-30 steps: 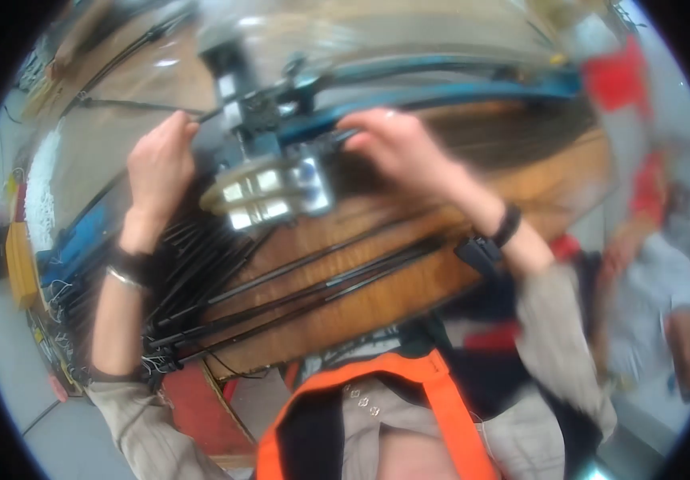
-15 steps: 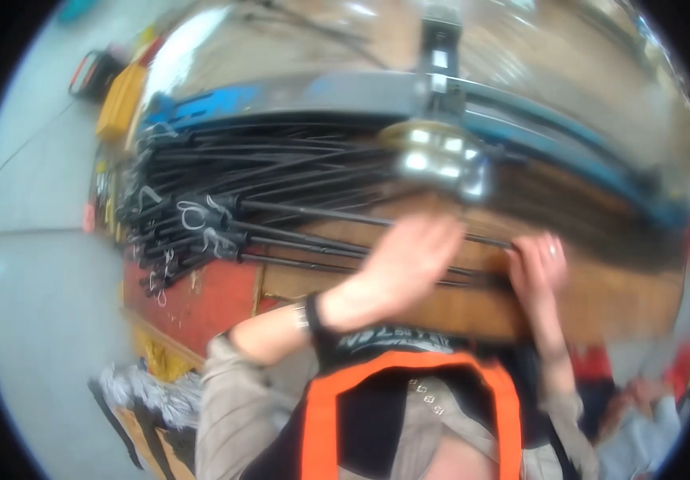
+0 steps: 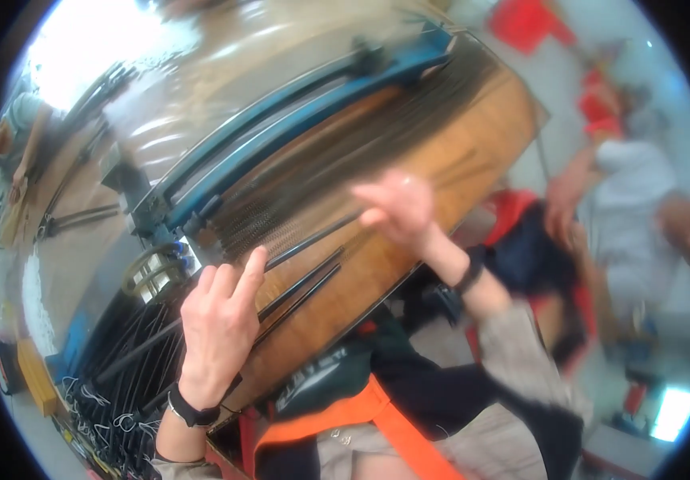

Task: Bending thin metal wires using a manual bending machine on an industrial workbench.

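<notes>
A long thin black rod (image 3: 313, 242) runs slantwise over the wooden bench. My left hand (image 3: 221, 324) is closed around its middle, the index finger stretched along it. At the rod's far right end is my right hand (image 3: 401, 210), its fingers bent together on the tip; motion smears them a little. Two more black rods (image 3: 305, 290) lie beside it, nearer to me. To the lower left, a bundle of similar rods (image 3: 125, 400) shows dark thick ends with white loops. My left hand hides part of the held rod.
A blue metal rail (image 3: 305, 116) spans the back of the wooden bench (image 3: 513, 120), above a row of dark thin rods (image 3: 361, 164). A round metal fixture (image 3: 153, 274) stands left of my left hand. One co-worker (image 3: 633, 216) is at right, another (image 3: 21, 148) at far left.
The view has swung to the right, so the bench now runs up to the right. My left hand, flat over the rods before, is now closed round one; my right hand is still at a rod's end.
</notes>
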`<action>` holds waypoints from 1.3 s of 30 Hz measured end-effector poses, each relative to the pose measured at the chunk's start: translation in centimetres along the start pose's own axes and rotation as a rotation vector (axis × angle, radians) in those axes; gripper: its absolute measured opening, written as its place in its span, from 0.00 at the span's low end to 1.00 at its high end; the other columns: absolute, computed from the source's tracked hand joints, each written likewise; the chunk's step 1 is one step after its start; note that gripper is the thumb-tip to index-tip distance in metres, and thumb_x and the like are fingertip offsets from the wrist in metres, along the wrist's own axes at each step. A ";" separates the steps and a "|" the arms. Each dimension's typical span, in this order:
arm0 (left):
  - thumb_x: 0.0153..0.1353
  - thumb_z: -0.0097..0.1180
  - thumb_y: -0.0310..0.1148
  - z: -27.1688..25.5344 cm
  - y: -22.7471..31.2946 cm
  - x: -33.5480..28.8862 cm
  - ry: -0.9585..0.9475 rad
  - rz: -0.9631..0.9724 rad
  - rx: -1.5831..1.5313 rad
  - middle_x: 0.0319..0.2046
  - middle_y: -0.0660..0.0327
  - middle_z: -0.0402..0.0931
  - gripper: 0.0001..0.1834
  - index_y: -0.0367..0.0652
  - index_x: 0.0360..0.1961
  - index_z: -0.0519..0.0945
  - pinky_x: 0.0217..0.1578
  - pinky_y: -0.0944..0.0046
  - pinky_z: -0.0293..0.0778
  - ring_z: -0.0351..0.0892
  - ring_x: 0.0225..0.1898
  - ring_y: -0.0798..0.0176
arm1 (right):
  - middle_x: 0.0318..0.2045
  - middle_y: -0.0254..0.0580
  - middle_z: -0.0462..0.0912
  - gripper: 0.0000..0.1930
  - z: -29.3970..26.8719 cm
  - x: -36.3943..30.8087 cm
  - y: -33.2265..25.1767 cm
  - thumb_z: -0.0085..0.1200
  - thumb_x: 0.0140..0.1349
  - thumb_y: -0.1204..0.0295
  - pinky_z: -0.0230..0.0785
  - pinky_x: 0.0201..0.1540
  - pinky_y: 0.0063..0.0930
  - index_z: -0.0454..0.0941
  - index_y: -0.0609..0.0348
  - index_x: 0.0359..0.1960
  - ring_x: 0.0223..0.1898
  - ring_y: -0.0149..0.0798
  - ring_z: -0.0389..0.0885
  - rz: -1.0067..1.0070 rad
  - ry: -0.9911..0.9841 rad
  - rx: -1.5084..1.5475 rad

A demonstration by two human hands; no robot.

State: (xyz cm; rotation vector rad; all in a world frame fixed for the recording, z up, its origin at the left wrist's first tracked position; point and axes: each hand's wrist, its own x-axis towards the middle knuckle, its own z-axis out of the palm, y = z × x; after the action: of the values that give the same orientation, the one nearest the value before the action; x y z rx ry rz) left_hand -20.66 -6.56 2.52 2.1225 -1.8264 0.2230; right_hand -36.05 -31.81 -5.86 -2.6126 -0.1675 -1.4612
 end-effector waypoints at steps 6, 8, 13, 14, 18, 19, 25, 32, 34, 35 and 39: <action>0.53 0.55 0.16 -6.7 -3.5 0.0 0.112 -0.044 0.209 0.28 0.56 0.71 0.18 0.41 0.45 0.80 0.29 0.58 0.71 0.73 0.30 0.54 | 0.25 0.38 0.77 0.11 1.2 -0.8 3.3 0.57 0.65 0.65 0.67 0.26 0.33 0.80 0.53 0.45 0.25 0.40 0.75 0.159 0.111 -0.055; 0.56 0.54 0.16 -10.7 -6.4 -1.2 0.262 -0.069 0.299 0.30 0.53 0.74 0.16 0.37 0.46 0.78 0.31 0.56 0.71 0.74 0.32 0.52 | 0.27 0.40 0.78 0.09 1.6 -1.8 4.7 0.58 0.65 0.69 0.69 0.28 0.35 0.80 0.54 0.46 0.26 0.43 0.76 0.215 0.074 -0.059; 0.61 0.52 0.16 -16.6 -11.1 -2.9 0.379 -0.148 0.494 0.31 0.51 0.74 0.16 0.37 0.51 0.78 0.34 0.57 0.71 0.75 0.33 0.50 | 0.31 0.47 0.82 0.05 9.5 4.0 2.8 0.57 0.63 0.75 0.73 0.34 0.33 0.80 0.58 0.40 0.31 0.45 0.81 0.468 -0.078 0.233; 0.62 0.51 0.17 -17.2 -11.8 -3.5 0.395 -0.182 0.478 0.31 0.51 0.74 0.16 0.37 0.51 0.77 0.35 0.57 0.71 0.75 0.33 0.50 | 0.31 0.47 0.82 0.04 10.8 6.2 1.6 0.57 0.63 0.76 0.73 0.35 0.33 0.80 0.58 0.39 0.32 0.45 0.82 0.542 -0.133 0.361; 0.63 0.51 0.18 -18.5 -13.0 -7.9 0.385 -0.338 0.506 0.31 0.51 0.74 0.17 0.39 0.53 0.77 0.35 0.58 0.71 0.75 0.32 0.50 | 0.32 0.43 0.85 0.06 17.2 17.6 -4.8 0.57 0.63 0.71 0.73 0.43 0.34 0.83 0.60 0.37 0.35 0.43 0.83 0.374 -0.273 0.828; 0.64 0.51 0.19 -18.6 -13.3 -9.0 0.373 -0.381 0.512 0.31 0.51 0.74 0.17 0.40 0.53 0.78 0.35 0.58 0.71 0.75 0.32 0.50 | 0.32 0.43 0.85 0.06 18.5 18.8 -5.1 0.57 0.63 0.71 0.73 0.43 0.34 0.83 0.60 0.37 0.35 0.43 0.83 0.357 -0.274 0.832; 0.63 0.54 0.21 -17.8 -14.1 -16.4 0.348 -0.579 0.396 0.31 0.49 0.75 0.16 0.40 0.53 0.77 0.34 0.57 0.71 0.75 0.31 0.49 | 0.27 0.42 0.84 0.04 24.4 21.5 -7.2 0.61 0.57 0.72 0.71 0.43 0.36 0.84 0.58 0.32 0.35 0.43 0.82 -0.034 -0.294 0.714; 0.63 0.56 0.23 -15.9 -16.6 -17.2 0.417 -0.617 0.275 0.29 0.49 0.75 0.14 0.39 0.50 0.79 0.32 0.57 0.71 0.75 0.29 0.48 | 0.21 0.36 0.78 0.02 24.4 22.0 -9.4 0.59 0.57 0.74 0.61 0.52 0.42 0.79 0.51 0.27 0.32 0.41 0.78 -0.270 -0.469 0.264; 0.62 0.58 0.25 -15.6 -17.7 -17.2 0.376 -0.625 0.267 0.28 0.49 0.75 0.13 0.39 0.48 0.80 0.31 0.56 0.71 0.76 0.29 0.48 | 0.22 0.34 0.76 0.04 23.3 20.6 -6.2 0.56 0.56 0.76 0.57 0.55 0.43 0.76 0.49 0.27 0.33 0.41 0.77 -0.267 -0.318 0.168; 0.61 0.58 0.26 -15.4 -17.9 -17.7 0.348 -0.642 0.266 0.28 0.49 0.76 0.12 0.40 0.47 0.80 0.30 0.55 0.71 0.76 0.28 0.48 | 0.24 0.34 0.77 0.05 22.3 19.3 -3.8 0.55 0.55 0.77 0.56 0.56 0.42 0.75 0.49 0.27 0.34 0.41 0.77 -0.255 -0.344 0.134; 0.60 0.60 0.29 -14.5 -19.6 -17.5 0.256 -0.617 0.303 0.26 0.51 0.76 0.09 0.41 0.42 0.81 0.29 0.54 0.72 0.78 0.29 0.48 | 0.25 0.37 0.78 0.06 15.1 13.8 5.4 0.56 0.51 0.78 0.62 0.49 0.43 0.77 0.51 0.28 0.36 0.47 0.75 -0.129 -0.284 -0.132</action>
State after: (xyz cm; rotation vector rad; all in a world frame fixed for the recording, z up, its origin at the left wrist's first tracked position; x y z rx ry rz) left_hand -2.94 17.16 7.38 2.5992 -0.9827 0.6073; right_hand -15.31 -34.06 -2.28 -2.9591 -0.2835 -1.1639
